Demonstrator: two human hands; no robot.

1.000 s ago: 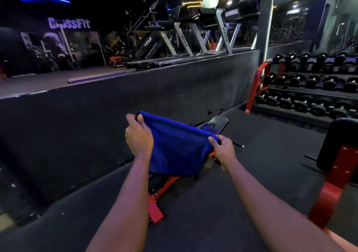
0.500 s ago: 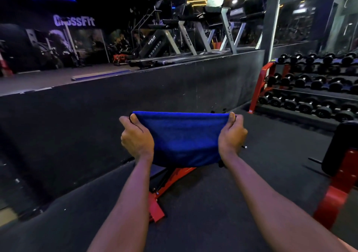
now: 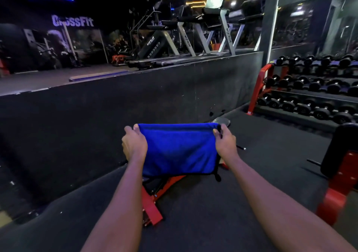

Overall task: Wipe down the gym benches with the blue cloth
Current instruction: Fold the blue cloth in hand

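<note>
A blue cloth [image 3: 179,149] hangs stretched flat in front of me, folded, with a black-trimmed lower edge. My left hand [image 3: 133,145] pinches its upper left corner. My right hand [image 3: 225,143] pinches its upper right corner. Behind and below the cloth lies a low gym bench with a red frame [image 3: 153,207]; most of it is hidden by the cloth, and only the far tip of its black pad [image 3: 221,121] shows above. A second bench with a black pad [image 3: 339,151] on a red frame stands at the right edge.
A tall black platform wall [image 3: 135,104] runs along the left, with treadmills [image 3: 193,38] on top. A red dumbbell rack [image 3: 313,92] fills the back right. Black rubber floor [image 3: 271,151] lies between the two benches.
My right hand moved from the cloth's lower right side up to its top corner, and the cloth went from hanging slack to stretched flat between both hands. It now sits a little lower in view.
</note>
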